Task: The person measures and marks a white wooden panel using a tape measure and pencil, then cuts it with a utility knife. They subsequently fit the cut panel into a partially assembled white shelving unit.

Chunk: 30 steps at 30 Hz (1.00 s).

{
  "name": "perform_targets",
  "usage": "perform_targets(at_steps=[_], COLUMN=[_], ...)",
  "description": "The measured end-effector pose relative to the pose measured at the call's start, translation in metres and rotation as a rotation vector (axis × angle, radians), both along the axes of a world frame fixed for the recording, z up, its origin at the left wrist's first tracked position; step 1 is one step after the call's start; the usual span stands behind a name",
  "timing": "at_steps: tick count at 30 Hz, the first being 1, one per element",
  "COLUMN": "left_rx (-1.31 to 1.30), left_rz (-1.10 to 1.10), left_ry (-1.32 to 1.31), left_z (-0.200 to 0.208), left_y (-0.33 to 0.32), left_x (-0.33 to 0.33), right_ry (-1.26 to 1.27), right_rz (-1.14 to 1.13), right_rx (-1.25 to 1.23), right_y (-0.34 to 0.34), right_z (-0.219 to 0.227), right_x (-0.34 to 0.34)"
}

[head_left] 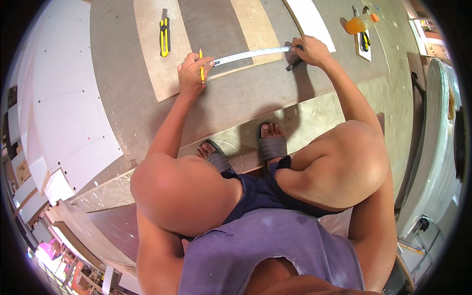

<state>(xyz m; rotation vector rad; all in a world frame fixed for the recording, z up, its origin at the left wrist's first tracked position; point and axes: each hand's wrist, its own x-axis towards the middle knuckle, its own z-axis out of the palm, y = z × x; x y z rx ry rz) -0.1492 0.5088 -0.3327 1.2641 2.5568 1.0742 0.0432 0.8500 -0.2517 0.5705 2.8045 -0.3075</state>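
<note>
Between my two hands stretches the white blade of a tape measure (253,54). My left hand (191,73) pinches the blade's end, and a yellow pencil (201,71) is also held in its fingers, point away from me. At the other end, my right hand (313,50) grips the tape near its dark case, which the fingers partly cover. Under the tape lie light brown board strips (258,29) on a grey-brown sheet (211,29). A yellow and black utility knife (164,37) rests on the left strip, beyond my left hand.
At the far right, a bottle of orange liquid (358,24) sits beside another yellow-black cutter (365,41) on a white strip. A white board (309,19) lies behind my right hand. White panels with holes (69,113) cover the left side. A plastic-wrapped stack (430,147) stands right.
</note>
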Motion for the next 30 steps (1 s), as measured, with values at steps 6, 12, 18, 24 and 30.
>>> perform_targets(at_steps=[6, 12, 18, 24, 30], left_rx=[0.013, 0.042, 0.008, 0.049, 0.069], left_rz=[0.011, -0.011, 0.007, -0.003, 0.002], left_ry=[0.021, 0.017, 0.062, 0.128, 0.026], left_z=[-0.0042, -0.0034, -0.0018, -0.0021, -0.0053], left_y=[0.0004, -0.0004, -0.0001, -0.0001, -0.0013], left_x=[0.0005, 0.0, 0.0016, 0.0002, -0.0006], right_ry=[0.04, 0.024, 0.021, 0.046, 0.021], right_rz=[0.003, -0.009, -0.017, -0.005, -0.004], right_rx=[0.031, 0.062, 0.074, 0.055, 0.046], right_y=[-0.0007, -0.0031, -0.0043, -0.0034, -0.0036], right_z=[-0.0049, -0.0042, -0.0045, -0.0039, -0.0021], right_x=[0.0058, 0.0042, 0.004, 0.0049, 0.0044])
